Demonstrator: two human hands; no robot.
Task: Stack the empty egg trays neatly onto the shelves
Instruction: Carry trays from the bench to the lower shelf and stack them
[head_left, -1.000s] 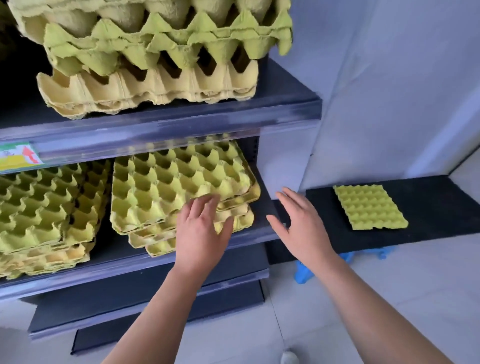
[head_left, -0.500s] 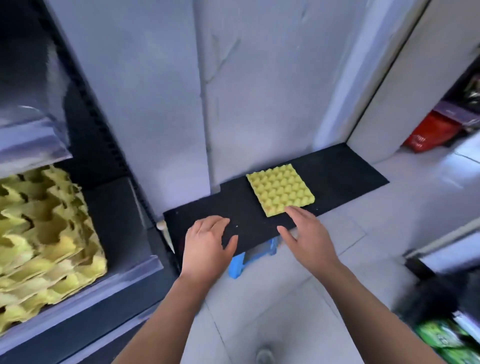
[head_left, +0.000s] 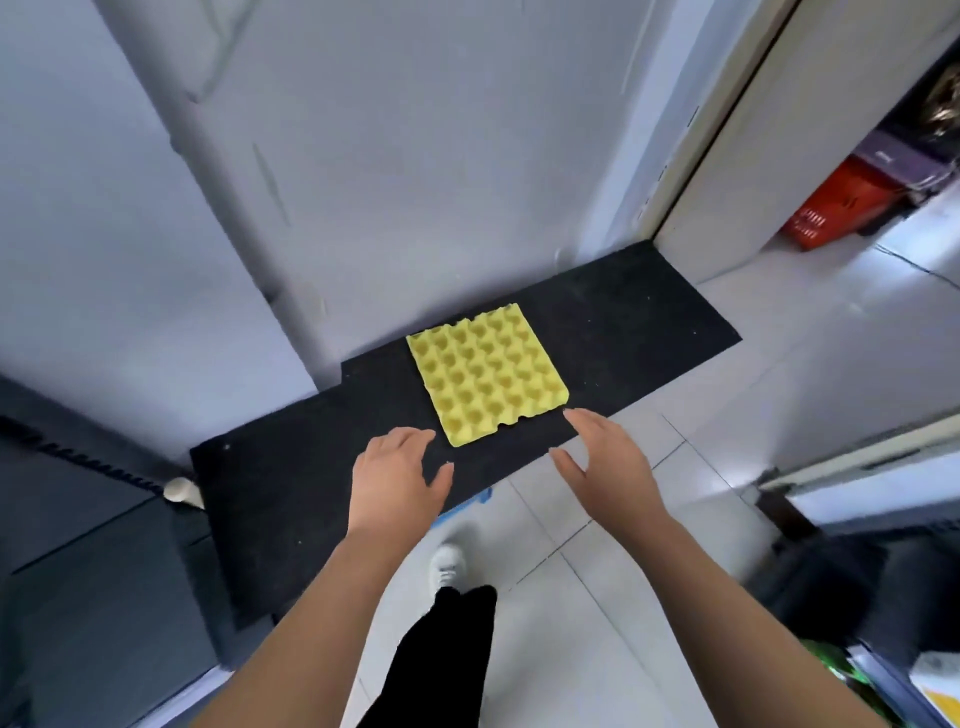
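— Head view: where, the egg tray (head_left: 485, 374)?
— Flat on the black ledge (head_left: 623, 322), near its front edge, about midway along.
— Holding anything?
— No: spread and empty at left hand (head_left: 397, 480) and right hand (head_left: 608, 467) alike, just short of the tray's near corners, not touching.
— Step?
— Likely the reach for pickup. Next: slide fingers under opposite edges, lift level, carry to the shelves (head_left: 93, 582).

One egg tray (head_left: 487, 373); one black board (head_left: 623, 322); one left hand (head_left: 397, 480); one right hand (head_left: 605, 467); one red basket (head_left: 841, 208); one white shoe (head_left: 447, 566).
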